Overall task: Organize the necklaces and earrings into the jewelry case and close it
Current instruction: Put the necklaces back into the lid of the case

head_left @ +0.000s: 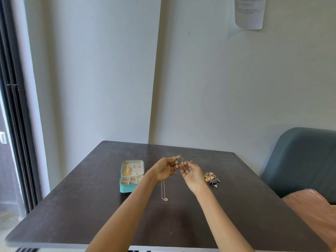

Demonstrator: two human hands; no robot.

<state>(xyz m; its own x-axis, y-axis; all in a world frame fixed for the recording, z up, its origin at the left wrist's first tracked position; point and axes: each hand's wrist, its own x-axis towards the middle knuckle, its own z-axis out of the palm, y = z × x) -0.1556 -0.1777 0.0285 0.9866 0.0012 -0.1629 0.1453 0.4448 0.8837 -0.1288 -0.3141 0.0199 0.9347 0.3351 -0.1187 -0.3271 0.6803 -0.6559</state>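
— Necklace (164,192) first: where is it?

— It hangs between the two raised hands over the middle of the table (72,197). A thin chain drops below the left hand (166,170), with a small rose-gold pendant low by the tabletop; whether the pendant touches the wood I cannot tell. The upper chain is hidden behind that hand, and only a tiny ring at the top shows between the fingertips.

— And the hands?

— Both are palm-up with curled fingers. The left seems to pinch the chain near that ring. The right hand (192,172) has its fingertips at the same end, but the clasp is too small to say whether it truly pinches.

— The case?

— Case (131,176) lies open to the left of the hands, teal outside, cream inside. Gold jewelry (127,170) sits in the lid half; other small bits there are too fine to name. The divided tray's right edge is hidden by the left forearm.

— Anything else?

— A pile (211,177) of mixed jewelry lies just right of the right wrist, its pieces tangled and hard to tell apart. A sofa (300,160) and pink fabric (312,211) are cut off at the right edge.
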